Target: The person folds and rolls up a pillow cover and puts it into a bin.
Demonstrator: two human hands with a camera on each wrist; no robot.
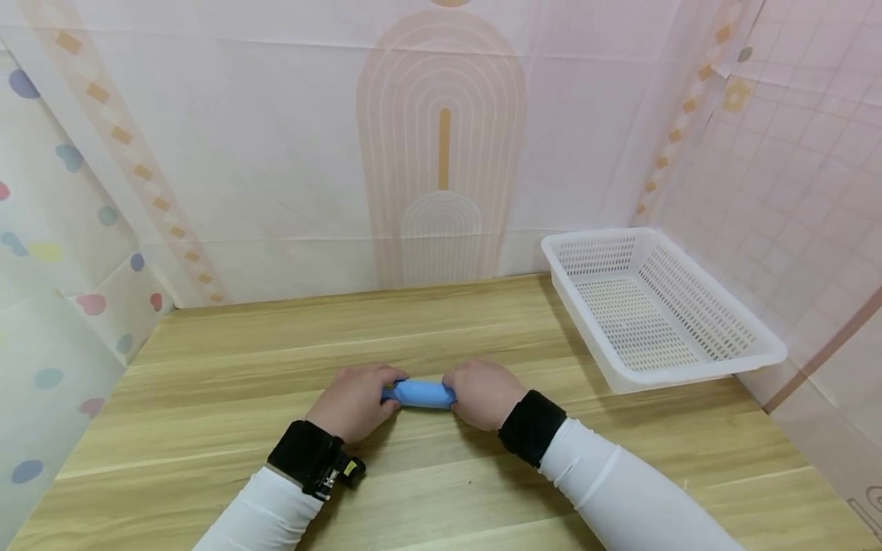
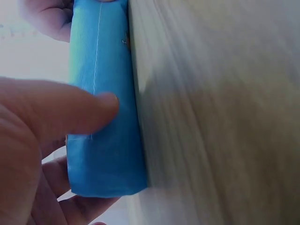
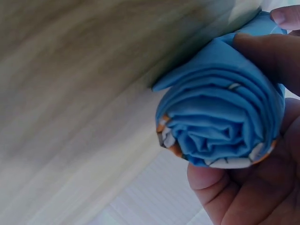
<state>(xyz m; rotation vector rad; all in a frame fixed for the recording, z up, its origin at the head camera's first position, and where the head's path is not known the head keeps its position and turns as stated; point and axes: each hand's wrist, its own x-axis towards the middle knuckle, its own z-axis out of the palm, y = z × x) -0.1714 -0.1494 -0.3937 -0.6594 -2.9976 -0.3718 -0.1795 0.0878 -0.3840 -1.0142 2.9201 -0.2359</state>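
A blue cloth roll [image 1: 423, 394] lies crosswise on the wooden table between the two hands. My left hand [image 1: 354, 402] grips its left end; in the left wrist view the thumb [image 2: 70, 108] lies over the smooth, stitched side, with fingers behind it. At the other end my right hand [image 1: 485, 394] holds the roll between thumb and fingers. The right wrist view shows the spiral end of the cloth [image 3: 211, 124], with orange and white print at its edge and a loose flap against the table.
A white perforated plastic basket [image 1: 620, 375] stands at the back right of the wooden table [image 1: 276, 337]. Patterned curtain-like sheets [image 1: 276, 153] rise behind the table and at both sides. Black bands with cameras [image 1: 306, 458] sit on the wrists.
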